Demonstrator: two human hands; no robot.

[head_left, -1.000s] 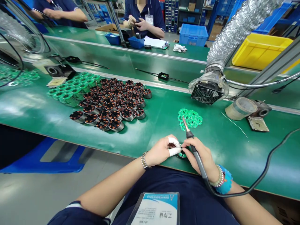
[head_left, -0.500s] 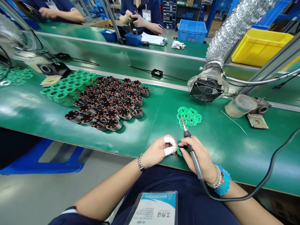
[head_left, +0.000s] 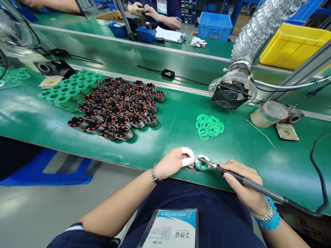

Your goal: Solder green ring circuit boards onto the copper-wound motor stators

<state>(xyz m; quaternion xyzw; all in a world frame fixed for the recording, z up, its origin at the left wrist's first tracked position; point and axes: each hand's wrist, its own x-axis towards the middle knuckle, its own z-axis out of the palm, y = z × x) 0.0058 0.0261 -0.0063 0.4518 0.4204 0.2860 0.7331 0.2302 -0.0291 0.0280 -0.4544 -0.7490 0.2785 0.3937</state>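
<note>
My right hand point(head_left: 243, 179) is closed round the grip of a soldering iron point(head_left: 248, 184). Its tip points left and meets a round green circuit board point(head_left: 198, 166) near the table's front edge; whether it touches a pad is too small to tell. White tape wraps the thumb and a finger of my left hand point(head_left: 178, 161). Those fingertips are pinched together at the board's left edge, and what lies between them is too small to make out. Beyond the hands lies a loose pile of green ring-shaped boards point(head_left: 210, 125).
Rows of motor stators with copper windings point(head_left: 121, 110) stand left, beside stacked green boards point(head_left: 69, 89). A fan with a foil duct point(head_left: 227, 96) stands at the back right. A thin wire point(head_left: 261, 132) and a cloudy tub point(head_left: 269, 113) lie right. A co-worker's hands point(head_left: 147, 10) are across the bench.
My right hand has drawn back to the right. The soldering iron swung from pointing away from me to lying leftward, tip at the board. My left hand has stayed almost in place.
</note>
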